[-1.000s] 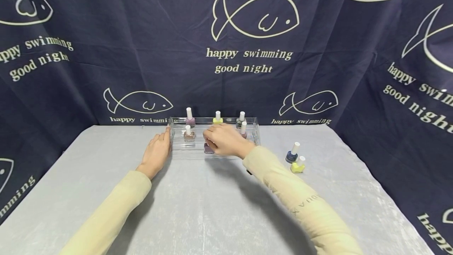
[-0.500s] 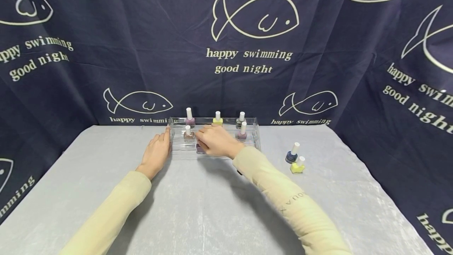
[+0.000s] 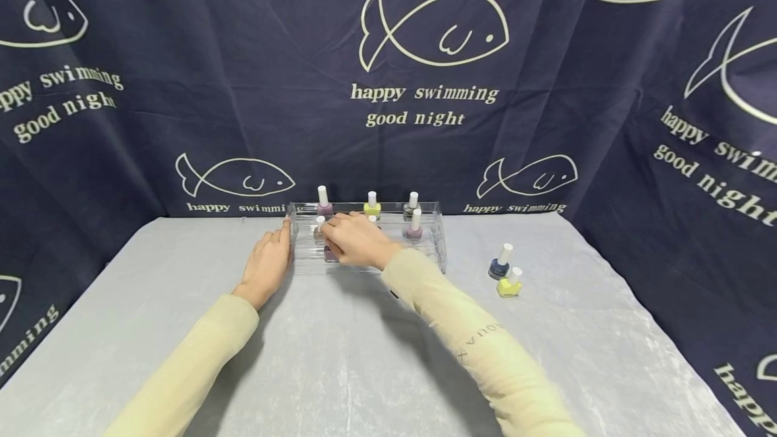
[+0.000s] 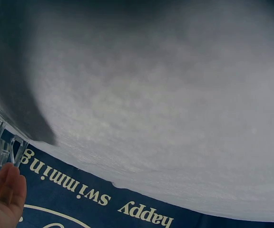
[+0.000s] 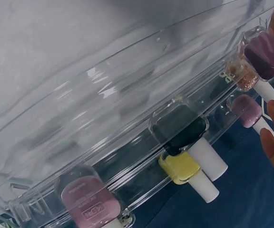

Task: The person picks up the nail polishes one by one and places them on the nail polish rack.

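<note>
My right hand (image 3: 359, 240) grips a purple nail polish bottle (image 5: 266, 54) by its white cap, low over the front tier of a clear stepped rack (image 3: 388, 268). Just behind that bottle stands a glittery brown polish bottle (image 5: 245, 78), partly covered by my fingers in the head view. My left hand (image 3: 268, 263) rests with extended fingers against the rack's left end. On the middle tier are a dark polish bottle (image 5: 180, 126), mostly hidden by my right hand in the head view, and a mauve-pink one (image 3: 415, 229).
Along the back tier stand a purple bottle (image 3: 324, 208), a yellow bottle (image 3: 372, 209) and a dark grey bottle (image 3: 411, 210). On the grey tablecloth (image 3: 340, 369), right of the rack, are a navy bottle (image 3: 499, 267) and a yellow angular bottle (image 3: 508, 286). A dark printed curtain (image 3: 291, 86) hangs behind.
My right hand has moved left along the rack's front with the purple nail polish bottle, uncovering the mauve-pink bottle and a cap on the middle tier. My left hand stays at the rack's end.
</note>
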Motion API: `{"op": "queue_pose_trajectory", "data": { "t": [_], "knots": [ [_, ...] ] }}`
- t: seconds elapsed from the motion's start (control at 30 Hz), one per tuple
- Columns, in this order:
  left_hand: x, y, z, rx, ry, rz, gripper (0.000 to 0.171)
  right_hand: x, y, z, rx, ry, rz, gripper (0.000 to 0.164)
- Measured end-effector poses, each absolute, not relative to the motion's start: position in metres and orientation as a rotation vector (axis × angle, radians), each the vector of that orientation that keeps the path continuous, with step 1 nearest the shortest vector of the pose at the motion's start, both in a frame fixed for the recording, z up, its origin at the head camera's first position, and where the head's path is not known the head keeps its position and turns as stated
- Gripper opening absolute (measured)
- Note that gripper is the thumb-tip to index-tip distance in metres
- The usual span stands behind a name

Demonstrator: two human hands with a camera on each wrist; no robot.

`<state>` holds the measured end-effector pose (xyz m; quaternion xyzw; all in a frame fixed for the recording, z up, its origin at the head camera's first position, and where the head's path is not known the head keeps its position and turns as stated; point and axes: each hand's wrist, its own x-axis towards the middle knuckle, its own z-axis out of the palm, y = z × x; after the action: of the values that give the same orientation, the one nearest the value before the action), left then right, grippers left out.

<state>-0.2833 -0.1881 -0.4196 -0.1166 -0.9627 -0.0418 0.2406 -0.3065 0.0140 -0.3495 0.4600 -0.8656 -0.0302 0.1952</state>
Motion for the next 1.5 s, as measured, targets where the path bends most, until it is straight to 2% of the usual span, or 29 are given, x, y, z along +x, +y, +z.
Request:
{"op": "queue_pose_trajectory", "data": {
  "t": [0.23,1.5],
  "knots": [
    [-0.282,-0.188,-0.418,-0.312,-2.649,-0.123,0.057,-0.307,0.004,-0.357,1.302,-2.419,-0.093,0.007],
    [-0.284,-0.189,-0.420,-0.322,-2.624,-0.118,0.058,-0.308,-0.015,-0.374,1.215,-2.426,-0.191,0.008]
  ]
}}
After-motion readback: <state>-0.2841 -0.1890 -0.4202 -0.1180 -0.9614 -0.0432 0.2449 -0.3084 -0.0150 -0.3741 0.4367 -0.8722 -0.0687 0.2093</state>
